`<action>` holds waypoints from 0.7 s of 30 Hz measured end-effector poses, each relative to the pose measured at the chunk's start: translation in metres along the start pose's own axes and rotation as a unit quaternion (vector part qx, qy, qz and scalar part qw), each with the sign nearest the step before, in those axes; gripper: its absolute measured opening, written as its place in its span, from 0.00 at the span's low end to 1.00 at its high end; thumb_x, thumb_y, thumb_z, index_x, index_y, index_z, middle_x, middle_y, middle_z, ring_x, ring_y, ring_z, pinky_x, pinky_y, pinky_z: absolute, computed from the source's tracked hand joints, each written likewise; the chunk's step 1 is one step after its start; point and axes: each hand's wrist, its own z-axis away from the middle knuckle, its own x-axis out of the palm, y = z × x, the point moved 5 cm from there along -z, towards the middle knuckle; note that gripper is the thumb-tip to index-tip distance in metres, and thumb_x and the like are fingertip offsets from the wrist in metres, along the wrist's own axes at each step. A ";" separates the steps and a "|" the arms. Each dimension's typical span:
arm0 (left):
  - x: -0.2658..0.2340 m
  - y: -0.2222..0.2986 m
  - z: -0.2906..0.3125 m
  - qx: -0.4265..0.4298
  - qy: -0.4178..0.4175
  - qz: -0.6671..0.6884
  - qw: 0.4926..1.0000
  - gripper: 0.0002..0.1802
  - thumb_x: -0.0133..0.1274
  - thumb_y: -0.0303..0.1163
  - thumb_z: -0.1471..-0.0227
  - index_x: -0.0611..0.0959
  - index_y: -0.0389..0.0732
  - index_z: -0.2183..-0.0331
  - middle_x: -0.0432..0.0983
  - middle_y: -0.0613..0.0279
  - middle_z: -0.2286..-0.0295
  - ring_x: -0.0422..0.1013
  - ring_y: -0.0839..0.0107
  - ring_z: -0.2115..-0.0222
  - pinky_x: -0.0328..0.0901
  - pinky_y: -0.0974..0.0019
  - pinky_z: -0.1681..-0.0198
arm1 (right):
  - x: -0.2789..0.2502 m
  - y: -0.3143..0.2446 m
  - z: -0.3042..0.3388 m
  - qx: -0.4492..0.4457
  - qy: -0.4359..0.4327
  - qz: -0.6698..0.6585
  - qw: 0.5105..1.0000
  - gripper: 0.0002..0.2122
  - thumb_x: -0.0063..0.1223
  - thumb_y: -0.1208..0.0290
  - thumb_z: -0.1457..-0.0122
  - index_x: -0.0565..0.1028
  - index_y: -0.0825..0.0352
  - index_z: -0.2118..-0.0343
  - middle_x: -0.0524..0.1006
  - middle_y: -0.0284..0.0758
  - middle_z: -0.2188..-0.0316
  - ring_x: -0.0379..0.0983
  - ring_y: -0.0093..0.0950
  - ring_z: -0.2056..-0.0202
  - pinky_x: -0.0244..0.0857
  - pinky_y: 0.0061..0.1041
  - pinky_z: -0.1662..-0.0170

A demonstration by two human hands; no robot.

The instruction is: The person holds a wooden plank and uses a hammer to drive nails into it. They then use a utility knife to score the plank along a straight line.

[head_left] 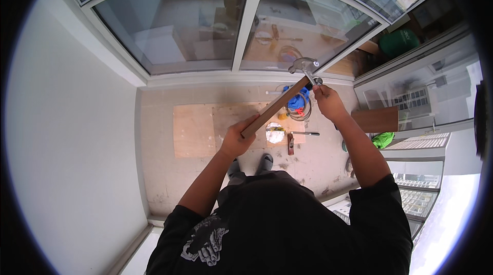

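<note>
My left hand (238, 137) is closed around the near end of a long brown wooden strip (276, 106). The strip slants up and away to the right. At its far end, my right hand (329, 102) grips a claw hammer (305, 64) by the handle. The metal hammer head is raised just beyond the strip's tip, and the handle crosses close to that tip. A small round shiny part shows beside the right fingers; I cannot tell what it belongs to. Whether the right hand also touches the strip is unclear.
Below lies a thin plywood sheet (194, 130). On and around it are a hand plane (291, 144), a slim dark-ended tool (307, 133), a round white item (275, 136), a blue cloth (297, 101) and a coiled hose (308, 112). Glass panels stand ahead, a white wall (77, 121) left.
</note>
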 end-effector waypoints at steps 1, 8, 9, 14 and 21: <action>-0.001 0.002 0.000 0.008 0.003 0.003 1.000 0.33 0.55 0.22 0.54 0.76 0.48 0.43 0.81 0.53 0.61 0.77 0.66 0.64 0.70 0.66 0.59 | -0.003 -0.004 0.001 0.042 -0.025 0.017 0.999 0.21 0.42 0.53 0.32 0.73 0.69 0.69 0.73 0.44 0.78 0.70 0.40 0.75 0.64 0.34 0.69; 0.006 0.000 0.003 0.003 0.020 0.020 1.000 0.31 0.56 0.22 0.54 0.78 0.46 0.45 0.80 0.51 0.58 0.78 0.61 0.59 0.70 0.64 0.57 | 0.013 -0.043 0.034 0.081 -0.140 0.005 0.987 0.22 0.40 0.52 0.32 0.71 0.69 0.70 0.67 0.35 0.84 0.66 0.25 0.83 0.63 0.29 0.75; 0.007 0.000 0.003 0.012 0.024 0.027 0.999 0.30 0.56 0.22 0.54 0.78 0.45 0.46 0.80 0.51 0.58 0.78 0.60 0.59 0.70 0.64 0.56 | 0.020 -0.052 0.044 0.076 -0.150 0.000 0.986 0.22 0.40 0.52 0.32 0.71 0.70 0.69 0.69 0.39 0.82 0.69 0.32 0.79 0.64 0.32 0.72; 0.007 0.001 0.005 0.022 0.044 0.023 0.999 0.29 0.56 0.22 0.54 0.79 0.43 0.47 0.80 0.49 0.59 0.78 0.56 0.58 0.70 0.63 0.55 | 0.054 -0.109 0.100 -0.024 -0.191 -0.014 0.981 0.19 0.40 0.57 0.31 0.69 0.71 0.71 0.71 0.47 0.82 0.71 0.46 0.76 0.63 0.40 0.70; 0.009 0.005 0.004 -0.019 0.019 0.011 1.000 0.28 0.58 0.24 0.54 0.79 0.43 0.48 0.80 0.46 0.59 0.77 0.52 0.58 0.70 0.61 0.56 | 0.082 -0.146 0.146 -0.033 -0.261 0.020 0.965 0.19 0.37 0.58 0.30 0.71 0.70 0.68 0.76 0.51 0.73 0.74 0.52 0.66 0.65 0.43 0.62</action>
